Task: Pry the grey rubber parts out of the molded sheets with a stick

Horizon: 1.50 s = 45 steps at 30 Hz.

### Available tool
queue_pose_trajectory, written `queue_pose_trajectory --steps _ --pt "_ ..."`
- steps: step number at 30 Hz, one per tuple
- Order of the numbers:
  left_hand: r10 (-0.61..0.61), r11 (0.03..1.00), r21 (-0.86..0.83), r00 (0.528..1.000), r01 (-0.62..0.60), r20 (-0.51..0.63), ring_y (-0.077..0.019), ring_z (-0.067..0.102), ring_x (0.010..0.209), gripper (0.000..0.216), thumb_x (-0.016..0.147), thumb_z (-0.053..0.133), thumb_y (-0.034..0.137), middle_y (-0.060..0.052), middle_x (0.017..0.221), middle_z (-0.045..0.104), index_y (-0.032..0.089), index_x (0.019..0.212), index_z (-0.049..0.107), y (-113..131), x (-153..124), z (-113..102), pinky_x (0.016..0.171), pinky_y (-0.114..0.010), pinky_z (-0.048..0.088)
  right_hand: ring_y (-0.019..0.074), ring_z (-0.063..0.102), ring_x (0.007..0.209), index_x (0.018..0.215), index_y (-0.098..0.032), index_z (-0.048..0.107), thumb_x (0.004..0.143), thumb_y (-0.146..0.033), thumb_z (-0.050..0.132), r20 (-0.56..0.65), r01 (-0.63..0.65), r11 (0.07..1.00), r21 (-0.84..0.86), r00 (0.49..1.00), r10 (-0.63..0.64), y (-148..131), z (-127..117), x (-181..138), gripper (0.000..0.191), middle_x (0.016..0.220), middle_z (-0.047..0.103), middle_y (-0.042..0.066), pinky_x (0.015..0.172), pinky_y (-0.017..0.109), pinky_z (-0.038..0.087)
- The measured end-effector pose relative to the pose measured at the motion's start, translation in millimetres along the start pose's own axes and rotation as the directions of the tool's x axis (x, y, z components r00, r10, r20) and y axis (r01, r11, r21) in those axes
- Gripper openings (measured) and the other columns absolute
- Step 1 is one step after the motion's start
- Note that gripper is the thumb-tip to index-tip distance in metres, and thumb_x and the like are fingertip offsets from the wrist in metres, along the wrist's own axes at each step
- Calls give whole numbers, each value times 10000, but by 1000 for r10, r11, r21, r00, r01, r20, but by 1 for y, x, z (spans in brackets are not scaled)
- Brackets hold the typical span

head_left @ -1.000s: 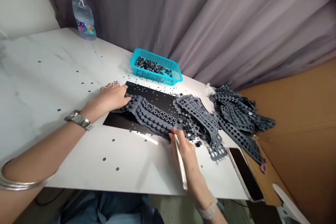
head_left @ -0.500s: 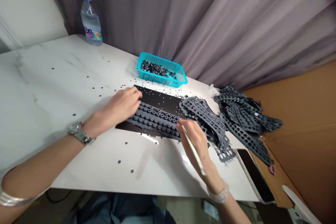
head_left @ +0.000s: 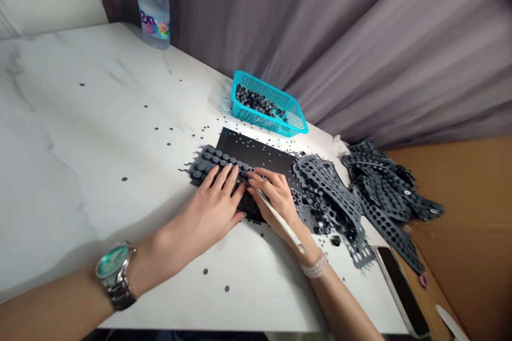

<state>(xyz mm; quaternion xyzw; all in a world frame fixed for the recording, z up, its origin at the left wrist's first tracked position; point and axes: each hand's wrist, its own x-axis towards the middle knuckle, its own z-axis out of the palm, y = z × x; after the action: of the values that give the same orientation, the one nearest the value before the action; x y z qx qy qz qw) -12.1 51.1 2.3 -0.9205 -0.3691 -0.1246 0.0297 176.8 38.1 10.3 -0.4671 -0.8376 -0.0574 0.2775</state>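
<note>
A dark grey rubber strip (head_left: 216, 159) with rows of round studs lies partly on a black mat (head_left: 256, 152), its ragged left end reaching past the mat onto the table. My left hand (head_left: 212, 210) rests over the strip with fingers spread, the fingertips touching the studs. Close beside it, my right hand (head_left: 276, 197) grips a slim white stick-like tool (head_left: 285, 228). The tool's tip is hidden by the fingers at the strip. To the right of that hand lie loose black round pieces (head_left: 320, 213) and a perforated grey sheet (head_left: 330, 184).
Behind the mat stands a turquoise basket (head_left: 270, 117) holding small black pieces. A heap of punched strips (head_left: 380, 181), a phone (head_left: 402, 290) and a cardboard sheet (head_left: 472, 192) are at the right. A water bottle (head_left: 154, 8) stands at the back left. Small dark discs dot the white table (head_left: 92, 138).
The strip has shifted left across the mat. My left hand has gone from the strip's left end to lying on top of it. My right hand, still with the white tool, is now beside my left.
</note>
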Motion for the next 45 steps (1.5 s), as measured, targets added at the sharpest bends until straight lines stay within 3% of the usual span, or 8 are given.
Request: queue_pose_trajectory --steps 14,16,18,20,23,28,31,45 --pt "-40 998 -48 999 38 -25 -373 332 1405 580 884 531 474 -273 1481 404 91 1317 571 2 -4 7 1152 -478 266 235 540 1262 1102 -167 573 964 -126 452 235 165 979 -121 963 -133 1 -2 2 188 1239 659 160 912 397 442" --pt "-29 998 -53 999 28 -17 -375 317 1412 597 900 498 482 -258 1492 397 100 1357 536 0 -4 9 1155 -482 255 237 555 1241 1084 -175 575 960 -120 449 152 100 985 -137 985 -79 3 -1 0 185 1229 661 162 921 409 440" --pt "-20 998 -57 1000 19 -6 -382 295 1420 603 914 471 483 -242 1504 388 113 1389 503 -1 -5 10 1154 -495 248 235 587 1194 1019 -195 585 960 -144 451 -26 -87 984 -155 996 84 9 -2 -2 156 1208 670 149 913 421 448" --pt "-13 998 -56 1000 13 5 -391 286 1421 603 917 467 482 -237 1508 384 128 1404 489 -1 -5 10 1149 -508 255 233 613 1151 956 -207 583 961 -186 459 -190 -300 945 -129 943 274 15 -6 -3 126 1157 692 130 906 429 460" --pt "-15 999 -36 1000 15 12 -396 293 1416 604 905 492 487 -243 1497 399 137 1396 502 1 -5 8 1142 -508 268 238 594 1195 941 -219 575 957 -233 482 -210 -405 913 -53 898 386 20 -13 -1 95 1081 723 92 936 446 456" --pt "-41 999 -16 999 41 0 -380 315 1410 611 894 495 521 -243 1473 436 133 1364 539 2 -4 7 1145 -490 275 237 529 1285 959 -233 589 946 -202 518 -7 -181 983 -30 983 181 11 -6 7 78 1156 711 80 957 433 433" --pt "-32 999 -12 999 31 -9 -386 332 1401 622 892 497 521 -266 1468 429 120 1366 532 2 -4 7 1142 -485 282 238 543 1272 985 -231 591 950 -188 519 57 -59 997 -52 996 61 7 2 10 92 1188 700 95 928 420 435" --pt "-26 999 -28 999 24 -42 -393 319 1405 672 897 483 519 -259 1486 406 106 1426 451 0 -6 17 1153 -501 257 249 514 1296 1055 -220 571 973 -188 465 168 48 994 -97 985 -31 13 9 11 137 1179 700 110 917 427 433"
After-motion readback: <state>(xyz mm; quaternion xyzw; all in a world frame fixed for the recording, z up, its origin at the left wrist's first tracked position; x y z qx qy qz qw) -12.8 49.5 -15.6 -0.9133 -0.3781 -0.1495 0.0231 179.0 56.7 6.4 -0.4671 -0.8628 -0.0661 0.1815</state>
